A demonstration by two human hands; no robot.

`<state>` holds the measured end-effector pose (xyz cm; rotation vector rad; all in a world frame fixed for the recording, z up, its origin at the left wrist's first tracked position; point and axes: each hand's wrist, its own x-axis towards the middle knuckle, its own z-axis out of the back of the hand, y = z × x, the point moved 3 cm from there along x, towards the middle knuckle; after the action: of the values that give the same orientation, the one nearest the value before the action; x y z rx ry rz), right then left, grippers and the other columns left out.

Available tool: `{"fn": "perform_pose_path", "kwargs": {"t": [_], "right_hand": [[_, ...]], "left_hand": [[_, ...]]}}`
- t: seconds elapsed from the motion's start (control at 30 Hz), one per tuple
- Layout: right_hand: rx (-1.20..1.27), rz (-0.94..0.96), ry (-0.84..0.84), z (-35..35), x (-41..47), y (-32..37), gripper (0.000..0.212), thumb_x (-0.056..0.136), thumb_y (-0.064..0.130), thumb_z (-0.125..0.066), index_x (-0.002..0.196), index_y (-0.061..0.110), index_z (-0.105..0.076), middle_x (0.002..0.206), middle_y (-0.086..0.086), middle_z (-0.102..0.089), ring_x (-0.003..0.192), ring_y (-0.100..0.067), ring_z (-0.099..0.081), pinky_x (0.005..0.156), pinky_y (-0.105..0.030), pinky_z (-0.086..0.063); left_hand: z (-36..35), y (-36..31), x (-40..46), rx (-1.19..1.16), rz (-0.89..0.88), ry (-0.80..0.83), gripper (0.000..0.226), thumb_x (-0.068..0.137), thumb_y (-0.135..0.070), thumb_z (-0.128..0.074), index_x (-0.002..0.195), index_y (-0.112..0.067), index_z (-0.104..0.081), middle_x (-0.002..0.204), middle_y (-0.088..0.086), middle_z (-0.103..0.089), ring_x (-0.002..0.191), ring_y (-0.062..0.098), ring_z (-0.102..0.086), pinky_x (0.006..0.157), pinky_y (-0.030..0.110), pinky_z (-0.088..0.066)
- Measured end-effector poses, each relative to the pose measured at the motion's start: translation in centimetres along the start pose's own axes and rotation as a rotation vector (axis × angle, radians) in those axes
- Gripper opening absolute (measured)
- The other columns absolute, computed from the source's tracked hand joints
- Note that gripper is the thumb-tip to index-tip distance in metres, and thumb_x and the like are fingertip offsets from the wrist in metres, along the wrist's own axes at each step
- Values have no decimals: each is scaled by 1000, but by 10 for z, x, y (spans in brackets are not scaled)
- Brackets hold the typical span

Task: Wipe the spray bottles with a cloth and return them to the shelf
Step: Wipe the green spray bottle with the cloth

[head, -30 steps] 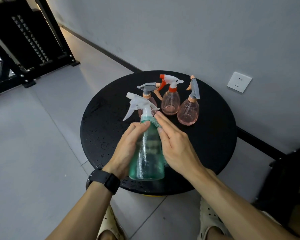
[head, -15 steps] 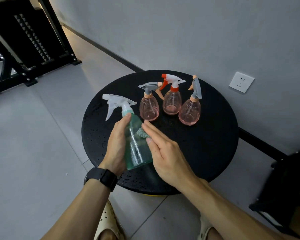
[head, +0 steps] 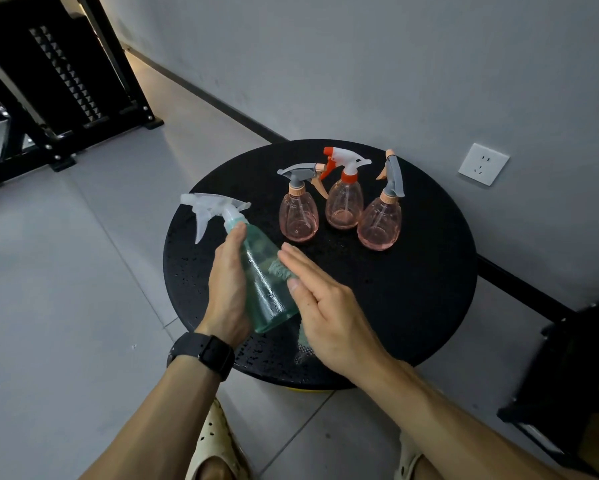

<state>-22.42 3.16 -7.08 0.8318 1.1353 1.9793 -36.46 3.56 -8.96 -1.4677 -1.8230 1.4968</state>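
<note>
While gripping the green spray bottle (head: 263, 289) tilted in left hand (head: 227, 289), press cloth (head: 280, 270) under flat, straight-fingered right hand (head: 325, 310); rub full length, rotating steadily.

Wall socket (head: 483, 164), black round table (head: 412, 306)

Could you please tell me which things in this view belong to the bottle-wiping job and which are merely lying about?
Part of the job:
green spray bottle, held by the left hand
cloth, pressed on it by the right hand
three pink spray bottles on the black round table

Just lying about:
wall socket
black rack
wristwatch
</note>
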Motion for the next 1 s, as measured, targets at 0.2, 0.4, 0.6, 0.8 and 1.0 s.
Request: {"fn": "perform_pose_path", "kwargs": {"t": [0.2, 0.4, 0.6, 0.8, 1.0], "right_hand": [[250, -194, -40, 15, 7, -3, 38, 103, 23, -42, 140, 30, -49, 140, 9, -54, 128, 0, -48, 112, -29, -37], [512, -308, -121, 17, 11, -12, 35, 101, 20, -46, 134, 24, -57, 129, 6, -64, 120, -8, -58, 108, -40, -41], [593, -309, -203, 10, 8, -11, 33, 99, 21, -47, 130, 23, -59, 131, 7, -62, 123, -6, -56, 110, -38, -40], [404, -206, -224, 6, 2, -2, 36, 102, 24, -44, 136, 30, -53, 118, 17, -66, 109, 5, -58, 102, -26, -46], [-103, 270, -300, -3, -3, 16, 42, 101, 10, -38, 143, 1, -38, 153, -6, -35, 145, -14, -27, 116, -29, -28]], "left_hand": [[-16, 5, -11, -88, 164, 156, 51, 95, -56, -51, 102, -7, -65, 85, 11, -70, 71, 24, -68, 66, 37, -58], [-18, -3, -10, -170, 132, 135, 31, 90, -44, -61, 98, -15, -60, 79, 4, -66, 68, 20, -66, 64, 35, -58], [-12, -3, -7, -290, 145, -18, 39, 89, -52, -59, 102, -15, -59, 81, 4, -65, 69, 19, -66, 62, 34, -56], [-3, -2, -1, -391, 159, -137, 62, 85, -57, -64, 128, -13, -53, 126, 16, -61, 113, 33, -62, 89, 51, -54], [-9, 2, -5, -443, 229, -92, 64, 97, -54, -50, 132, -2, -50, 123, 25, -64, 105, 33, -69, 85, 45, -57]]}}
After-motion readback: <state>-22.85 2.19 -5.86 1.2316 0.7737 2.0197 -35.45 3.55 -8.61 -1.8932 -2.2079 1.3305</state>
